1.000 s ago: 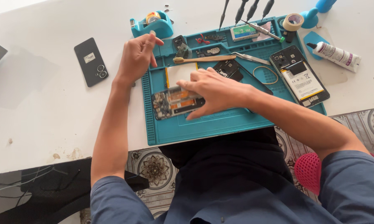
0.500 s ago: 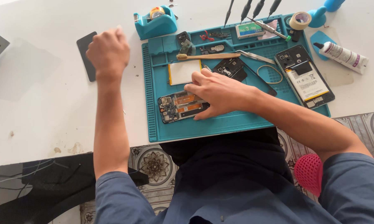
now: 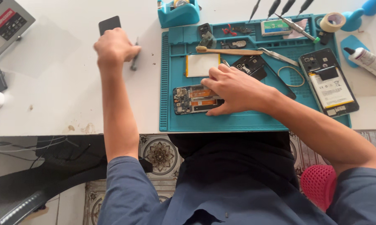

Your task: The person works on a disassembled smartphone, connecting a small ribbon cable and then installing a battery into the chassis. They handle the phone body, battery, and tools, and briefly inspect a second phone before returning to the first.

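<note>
My right hand (image 3: 234, 89) lies flat on an opened phone frame (image 3: 192, 99) with bare circuitry, pinning it to the teal work mat (image 3: 238, 121). My left hand (image 3: 113, 46) is raised over the white table left of the mat, fist closed around a small grey screwdriver (image 3: 134, 60) whose tip points down. Behind that hand lies a black phone back cover (image 3: 109, 23), partly hidden. A white rectangular battery (image 3: 201, 65) sits just beyond my right fingers.
On the mat: a wooden-handled brush (image 3: 229, 51), tweezers (image 3: 279, 56), a second opened phone (image 3: 329, 81), a rubber band (image 3: 291, 76), small parts. Tape roll (image 3: 332, 21), glue tube (image 3: 369, 61) and teal tool holder (image 3: 179, 14) stand around it. A grey device (image 3: 4, 21) sits far left.
My left hand left the mat's top-left corner, swung out over the white table and now grips a small screwdriver. My right hand has stayed on the phone frame.
</note>
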### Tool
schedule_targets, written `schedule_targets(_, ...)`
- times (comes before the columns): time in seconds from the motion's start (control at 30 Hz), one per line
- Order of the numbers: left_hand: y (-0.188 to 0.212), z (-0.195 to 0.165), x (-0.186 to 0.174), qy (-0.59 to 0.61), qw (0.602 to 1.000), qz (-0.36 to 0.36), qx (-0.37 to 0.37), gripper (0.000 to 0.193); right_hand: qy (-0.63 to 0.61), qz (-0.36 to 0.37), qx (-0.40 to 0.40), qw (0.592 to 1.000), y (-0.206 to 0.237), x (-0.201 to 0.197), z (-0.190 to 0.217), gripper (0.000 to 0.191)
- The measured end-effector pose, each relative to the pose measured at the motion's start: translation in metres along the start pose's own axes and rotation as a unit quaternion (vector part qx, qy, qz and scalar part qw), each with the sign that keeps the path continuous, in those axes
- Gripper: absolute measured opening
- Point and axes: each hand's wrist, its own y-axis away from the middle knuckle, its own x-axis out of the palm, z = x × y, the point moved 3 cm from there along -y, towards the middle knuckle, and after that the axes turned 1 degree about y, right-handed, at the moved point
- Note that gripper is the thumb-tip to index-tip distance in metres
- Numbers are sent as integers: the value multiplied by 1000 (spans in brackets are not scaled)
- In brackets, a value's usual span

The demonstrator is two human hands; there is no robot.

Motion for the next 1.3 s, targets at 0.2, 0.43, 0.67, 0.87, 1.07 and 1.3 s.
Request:
schedule_targets(0.2,11,8,-13,131,983,-92,87,41,-20,4,9,1000,0,1,0,87)
schedule_targets(0.43,93,128,6,51,993,-45,-99,54,-32,-5,1,999,2,2,3,92)
schedule_targets(0.67,109,136,63,109,986,-45,-121,31,-24,24,33,999,-3,2,-2,92)
schedule_targets(0.87,73,78,46,116,989,-81,-40,26,-35,19,28,999,-5,4,-1,92)
schedule_targets(1.07,24,12,33,40,995,-95,-5,24,-38,8,11,999,-7,4,0,90)
schedule_targets(1.3,16,-22,44,-4,995,-70,70,34,-46,-2,1,999,-6,3,1,89)
